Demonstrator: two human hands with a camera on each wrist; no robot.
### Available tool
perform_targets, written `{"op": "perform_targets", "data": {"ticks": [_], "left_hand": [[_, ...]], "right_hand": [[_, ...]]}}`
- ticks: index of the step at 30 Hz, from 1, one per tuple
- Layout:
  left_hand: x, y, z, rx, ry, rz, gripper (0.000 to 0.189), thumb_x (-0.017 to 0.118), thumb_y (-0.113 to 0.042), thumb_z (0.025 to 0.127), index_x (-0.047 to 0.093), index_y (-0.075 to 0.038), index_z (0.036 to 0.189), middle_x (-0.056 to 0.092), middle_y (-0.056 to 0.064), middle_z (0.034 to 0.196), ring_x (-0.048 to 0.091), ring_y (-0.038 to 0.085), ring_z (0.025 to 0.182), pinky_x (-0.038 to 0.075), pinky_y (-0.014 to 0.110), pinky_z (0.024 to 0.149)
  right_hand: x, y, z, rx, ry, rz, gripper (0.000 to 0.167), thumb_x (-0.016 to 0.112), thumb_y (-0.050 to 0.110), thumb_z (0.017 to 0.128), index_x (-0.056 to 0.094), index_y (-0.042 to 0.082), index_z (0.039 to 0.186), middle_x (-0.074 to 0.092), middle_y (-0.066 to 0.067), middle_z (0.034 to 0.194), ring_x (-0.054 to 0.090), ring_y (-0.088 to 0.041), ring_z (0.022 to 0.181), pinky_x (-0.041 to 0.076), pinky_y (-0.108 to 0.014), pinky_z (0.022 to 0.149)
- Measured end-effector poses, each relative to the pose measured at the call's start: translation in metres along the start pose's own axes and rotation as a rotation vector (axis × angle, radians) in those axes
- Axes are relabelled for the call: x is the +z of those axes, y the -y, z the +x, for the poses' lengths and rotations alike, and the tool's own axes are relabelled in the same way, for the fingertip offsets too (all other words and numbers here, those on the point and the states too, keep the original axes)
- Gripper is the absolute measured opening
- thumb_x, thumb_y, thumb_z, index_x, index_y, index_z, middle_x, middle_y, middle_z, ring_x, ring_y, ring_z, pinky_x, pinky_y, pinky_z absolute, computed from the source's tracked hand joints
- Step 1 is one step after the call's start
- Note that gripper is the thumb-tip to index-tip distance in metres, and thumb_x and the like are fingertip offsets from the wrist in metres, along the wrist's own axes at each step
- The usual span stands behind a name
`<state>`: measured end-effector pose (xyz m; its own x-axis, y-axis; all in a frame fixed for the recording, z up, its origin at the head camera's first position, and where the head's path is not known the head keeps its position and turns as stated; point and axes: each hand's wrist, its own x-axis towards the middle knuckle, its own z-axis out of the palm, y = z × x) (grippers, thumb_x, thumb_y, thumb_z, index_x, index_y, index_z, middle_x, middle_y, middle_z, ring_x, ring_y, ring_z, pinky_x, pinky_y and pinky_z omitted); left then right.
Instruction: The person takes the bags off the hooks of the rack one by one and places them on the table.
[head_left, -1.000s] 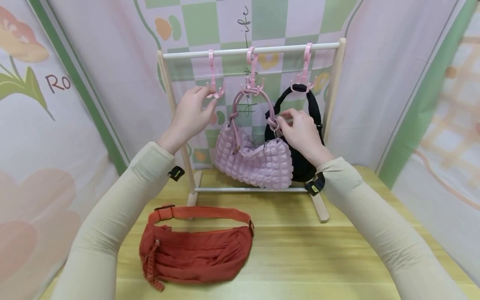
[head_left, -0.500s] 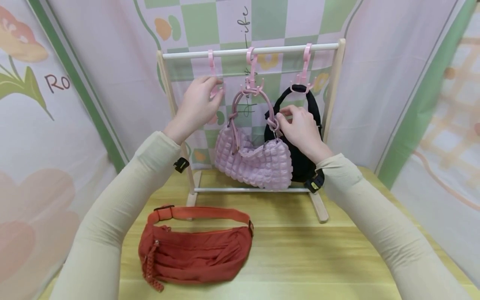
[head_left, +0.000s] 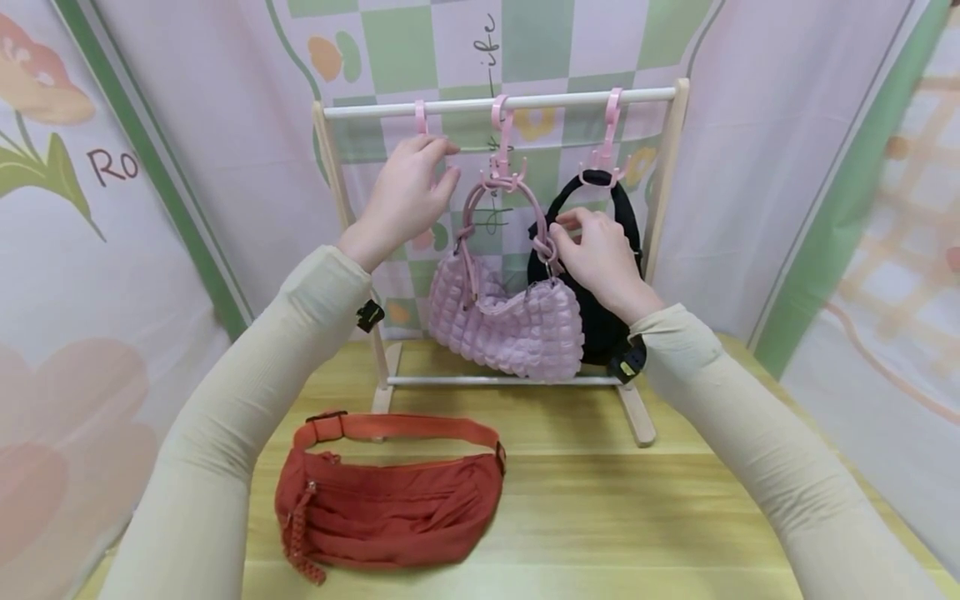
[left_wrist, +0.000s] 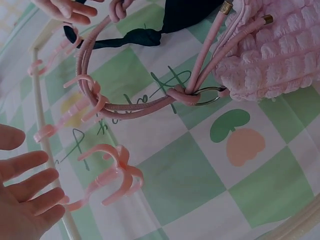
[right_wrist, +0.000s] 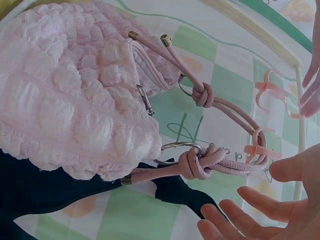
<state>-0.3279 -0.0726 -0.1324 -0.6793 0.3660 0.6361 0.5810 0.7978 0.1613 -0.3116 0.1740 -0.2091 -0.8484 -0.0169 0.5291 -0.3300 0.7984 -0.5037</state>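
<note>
Your left hand [head_left: 408, 187] is free, its fingers spread and holding nothing. It is up by the left hook [head_left: 421, 117], and in the head view it covers the hook's lower part. The left wrist view shows the hook's curved prongs beyond your fingers; you cannot tell from it whether your little finger touches the stem.

Your right hand [head_left: 600, 254] is also free, its fingers slightly bent and gripping nothing. It is just beside the right-hand knot [right_wrist: 194, 162] of the pink bag's handle [right_wrist: 240, 117], and in the head view it is in front of the black bag [head_left: 596, 325].

The pink bag [head_left: 510, 333] hangs by that handle from the middle hook [head_left: 501, 158], its body tilted lower on the right. The black bag hangs by its strap from the right hook [head_left: 611, 125], partly behind the pink one. All three hooks sit on the rack's white rod [head_left: 555, 100]. Nearer you, the red bag [head_left: 393, 512] lies flat on the wooden surface [head_left: 585, 517], its belt curving toward the rack.
</note>
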Motion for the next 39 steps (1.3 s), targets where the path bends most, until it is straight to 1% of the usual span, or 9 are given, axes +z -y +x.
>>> {"op": "perform_targets", "data": {"ticks": [5, 10, 19, 22, 26, 29, 33, 39], "left_hand": [[-0.001, -0.002, 0.005, 0.008, 0.021, 0.005, 0.035, 0.048, -0.025, 0.098, 0.056, -0.007, 0.127, 0.055, 0.009, 0.133, 0.043, 0.023, 0.130, 0.031, 0.034, 0.112], [-0.002, -0.003, 0.010, 0.034, 0.020, 0.006, 0.036, 0.048, -0.024, 0.098, 0.055, -0.006, 0.128, 0.054, 0.009, 0.134, 0.043, 0.023, 0.129, 0.030, 0.032, 0.112], [-0.006, -0.004, 0.019, 0.040, 0.025, 0.003, 0.037, 0.047, -0.024, 0.098, 0.053, -0.007, 0.130, 0.052, 0.008, 0.137, 0.042, 0.020, 0.131, 0.028, 0.030, 0.113], [-0.007, -0.004, 0.023, 0.049, 0.026, 0.005, 0.038, 0.048, -0.025, 0.098, 0.052, -0.008, 0.131, 0.050, 0.007, 0.139, 0.041, 0.019, 0.132, 0.025, 0.028, 0.115], [-0.010, -0.005, 0.028, 0.056, 0.033, 0.003, 0.038, 0.048, -0.025, 0.098, 0.051, -0.011, 0.133, 0.048, 0.004, 0.141, 0.038, 0.016, 0.135, 0.013, 0.026, 0.118], [-0.011, -0.005, 0.031, 0.065, 0.038, 0.000, 0.039, 0.048, -0.026, 0.098, 0.050, -0.012, 0.134, 0.048, 0.002, 0.141, 0.038, 0.015, 0.135, 0.015, 0.025, 0.118], [-0.012, -0.008, 0.035, 0.077, 0.057, 0.001, 0.041, 0.047, -0.029, 0.099, 0.048, -0.013, 0.136, 0.047, 0.001, 0.143, 0.036, 0.015, 0.136, 0.022, 0.026, 0.115], [-0.014, -0.011, 0.040, 0.079, 0.083, 0.011, 0.042, 0.046, -0.030, 0.099, 0.047, -0.014, 0.137, 0.045, -0.001, 0.144, 0.032, 0.015, 0.139, 0.019, 0.027, 0.117]], "right_hand": [[-0.001, 0.001, 0.000, 0.007, 0.003, 0.006, 0.042, 0.046, 0.038, 0.097, 0.060, 0.007, 0.123, 0.060, -0.015, 0.121, 0.059, -0.032, 0.106, 0.047, -0.046, 0.088], [-0.003, 0.002, 0.002, 0.009, 0.005, 0.002, 0.043, 0.045, 0.038, 0.097, 0.060, 0.008, 0.123, 0.060, -0.014, 0.122, 0.058, -0.031, 0.109, 0.046, -0.046, 0.089], [-0.005, 0.006, 0.005, 0.009, 0.001, -0.033, 0.043, 0.044, 0.037, 0.097, 0.059, 0.007, 0.124, 0.059, -0.015, 0.123, 0.054, -0.032, 0.113, 0.043, -0.047, 0.091], [-0.005, 0.006, 0.006, 0.004, -0.004, -0.037, 0.043, 0.044, 0.037, 0.097, 0.059, 0.007, 0.124, 0.060, -0.015, 0.122, 0.053, -0.032, 0.113, 0.043, -0.047, 0.091], [-0.007, 0.007, 0.007, -0.002, -0.005, -0.036, 0.042, 0.044, 0.037, 0.097, 0.059, 0.007, 0.123, 0.060, -0.015, 0.122, 0.054, -0.033, 0.112, 0.044, -0.047, 0.091], [-0.008, 0.007, 0.008, -0.003, 0.000, -0.039, 0.041, 0.044, 0.036, 0.097, 0.059, 0.007, 0.122, 0.060, -0.016, 0.122, 0.055, -0.033, 0.112, 0.044, -0.047, 0.092], [-0.009, 0.007, 0.009, 0.003, 0.009, -0.043, 0.042, 0.044, 0.037, 0.097, 0.059, 0.007, 0.123, 0.059, -0.016, 0.123, 0.055, -0.033, 0.112, 0.044, -0.047, 0.093], [-0.013, 0.007, 0.011, 0.007, 0.017, -0.033, 0.042, 0.044, 0.037, 0.098, 0.058, 0.007, 0.123, 0.059, -0.015, 0.125, 0.058, -0.032, 0.110, 0.045, -0.048, 0.092]]}}
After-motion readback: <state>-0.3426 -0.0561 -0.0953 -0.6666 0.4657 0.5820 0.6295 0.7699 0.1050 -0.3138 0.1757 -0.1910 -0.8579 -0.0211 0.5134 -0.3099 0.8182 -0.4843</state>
